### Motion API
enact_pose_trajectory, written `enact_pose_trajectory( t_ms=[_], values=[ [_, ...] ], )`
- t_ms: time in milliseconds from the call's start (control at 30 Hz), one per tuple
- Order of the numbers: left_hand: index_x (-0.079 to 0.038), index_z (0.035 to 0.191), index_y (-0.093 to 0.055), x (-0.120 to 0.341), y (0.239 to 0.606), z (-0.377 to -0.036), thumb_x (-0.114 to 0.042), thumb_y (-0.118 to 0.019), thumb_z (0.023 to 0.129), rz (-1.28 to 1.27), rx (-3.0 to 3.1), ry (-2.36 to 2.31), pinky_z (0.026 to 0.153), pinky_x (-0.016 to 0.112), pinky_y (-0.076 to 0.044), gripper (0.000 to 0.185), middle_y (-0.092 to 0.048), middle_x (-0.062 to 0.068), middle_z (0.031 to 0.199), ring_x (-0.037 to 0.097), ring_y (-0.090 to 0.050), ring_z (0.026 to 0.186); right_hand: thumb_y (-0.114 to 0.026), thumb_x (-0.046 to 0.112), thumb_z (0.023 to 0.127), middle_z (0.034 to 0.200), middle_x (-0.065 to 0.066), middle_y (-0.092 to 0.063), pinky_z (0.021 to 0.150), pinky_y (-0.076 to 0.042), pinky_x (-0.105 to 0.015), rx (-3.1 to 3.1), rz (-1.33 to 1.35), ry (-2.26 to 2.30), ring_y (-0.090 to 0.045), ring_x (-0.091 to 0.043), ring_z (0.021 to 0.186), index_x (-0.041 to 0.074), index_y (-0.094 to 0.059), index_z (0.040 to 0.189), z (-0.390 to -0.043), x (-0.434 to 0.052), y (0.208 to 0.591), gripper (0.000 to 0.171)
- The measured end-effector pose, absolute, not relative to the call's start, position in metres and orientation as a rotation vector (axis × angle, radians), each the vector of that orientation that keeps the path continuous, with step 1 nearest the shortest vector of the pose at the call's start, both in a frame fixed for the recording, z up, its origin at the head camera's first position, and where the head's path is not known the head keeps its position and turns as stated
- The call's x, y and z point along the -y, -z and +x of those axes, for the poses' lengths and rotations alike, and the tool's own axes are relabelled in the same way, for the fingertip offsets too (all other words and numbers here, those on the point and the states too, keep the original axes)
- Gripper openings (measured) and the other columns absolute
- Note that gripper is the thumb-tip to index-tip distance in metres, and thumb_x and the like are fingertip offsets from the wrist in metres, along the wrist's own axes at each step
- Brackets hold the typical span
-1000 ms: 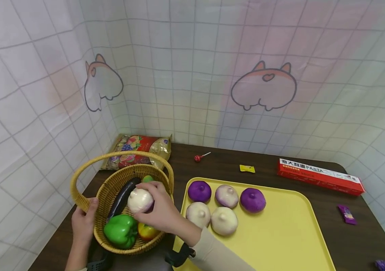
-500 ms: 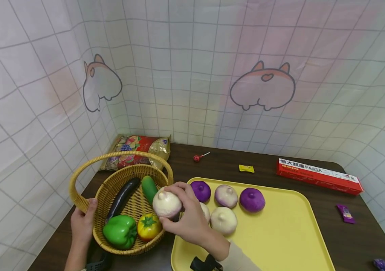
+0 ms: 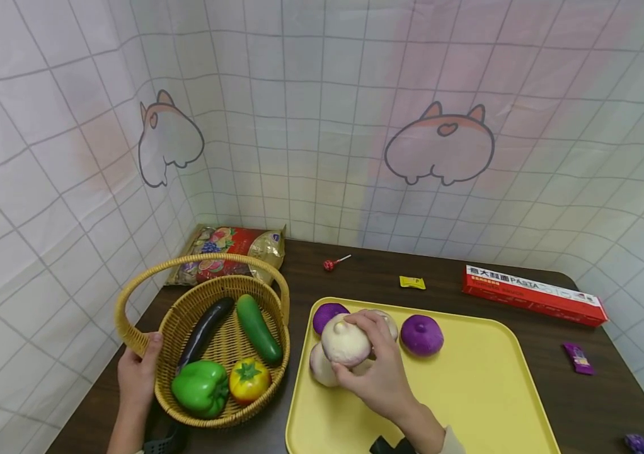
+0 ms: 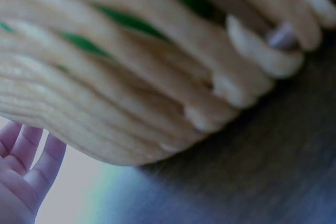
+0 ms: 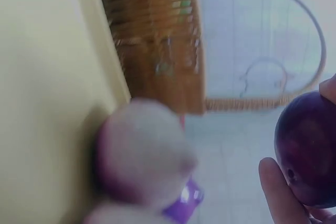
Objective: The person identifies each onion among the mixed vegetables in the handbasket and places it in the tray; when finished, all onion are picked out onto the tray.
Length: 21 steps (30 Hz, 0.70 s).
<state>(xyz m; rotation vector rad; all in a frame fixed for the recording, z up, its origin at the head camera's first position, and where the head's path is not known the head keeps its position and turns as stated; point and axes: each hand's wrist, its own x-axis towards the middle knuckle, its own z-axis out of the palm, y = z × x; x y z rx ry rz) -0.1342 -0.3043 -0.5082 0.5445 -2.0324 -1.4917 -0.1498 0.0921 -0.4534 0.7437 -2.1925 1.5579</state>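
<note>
My right hand [image 3: 375, 378] grips a pale white onion [image 3: 345, 340] just above the left part of the yellow tray [image 3: 469, 403]. On the tray lie two purple onions [image 3: 421, 334] and pale ones [image 3: 319, 369], partly hidden by the hand. My left hand [image 3: 137, 372] holds the rim of the wicker basket [image 3: 225, 416], which contains an eggplant [image 3: 205, 329], a cucumber [image 3: 258, 328], a green pepper [image 3: 200, 386] and a tomato [image 3: 249, 378]. The left wrist view is filled by the basket weave [image 4: 131, 103]. In the right wrist view a pale onion [image 5: 142, 150] lies on the tray.
A snack bag [image 3: 231, 249] lies behind the basket. On the dark table beyond the tray are a lollipop [image 3: 331, 263], a yellow candy [image 3: 413, 282] and a red pasta box [image 3: 534, 295]. Purple candies [image 3: 580, 358] lie at the right. Cloth walls close in left and back.
My right hand has lifted the pale onion out of the basket and carried it rightward over the tray. The left hand has stayed on the basket rim.
</note>
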Motion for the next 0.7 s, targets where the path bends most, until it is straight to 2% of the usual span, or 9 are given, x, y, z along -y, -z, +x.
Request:
enact_pose_trajectory(
  t_ms=[333, 567, 700],
  values=[
    [-0.021, 0.095, -0.058, 0.305, 0.508, -0.134, -0.027, -0.059, 0.098, 0.568, 2.058, 1.487, 0.056, 0.016, -0.044, 0.006, -0.056, -0.015, 0.074, 0.001, -0.054, 0.062, -0.082, -0.011, 0.061, 0.125, -0.014, -0.047, 0.074, -0.054, -0.028, 2.255, 0.512, -1.518, -0.052, -0.019, 0.107, 0.002, -0.055, 0.121, -0.135, -0.129, 0.438, 0.067],
    [-0.024, 0.094, -0.059, 0.305, 0.509, -0.134, -0.025, -0.060, 0.097, 0.554, 2.039, 1.491, 0.056, 0.016, -0.044, 0.003, -0.056, -0.015, 0.074, 0.001, -0.054, 0.062, -0.086, -0.006, 0.065, 0.131, -0.004, -0.046, 0.076, -0.053, -0.026, 2.297, 0.494, -1.522, -0.050, -0.011, 0.112, 0.010, -0.052, 0.128, -0.139, -0.168, 0.481, 0.073],
    [-0.025, 0.092, -0.059, 0.303, 0.508, -0.134, -0.025, -0.060, 0.097, 0.550, 2.028, 1.498, 0.056, 0.016, -0.044, 0.005, -0.056, -0.015, 0.074, 0.001, -0.054, 0.061, -0.085, -0.005, 0.067, 0.130, -0.002, -0.046, 0.078, -0.053, -0.024, 2.309, 0.472, -1.536, -0.051, -0.011, 0.110, 0.011, -0.051, 0.130, -0.135, -0.186, 0.489, 0.074]
  ],
)
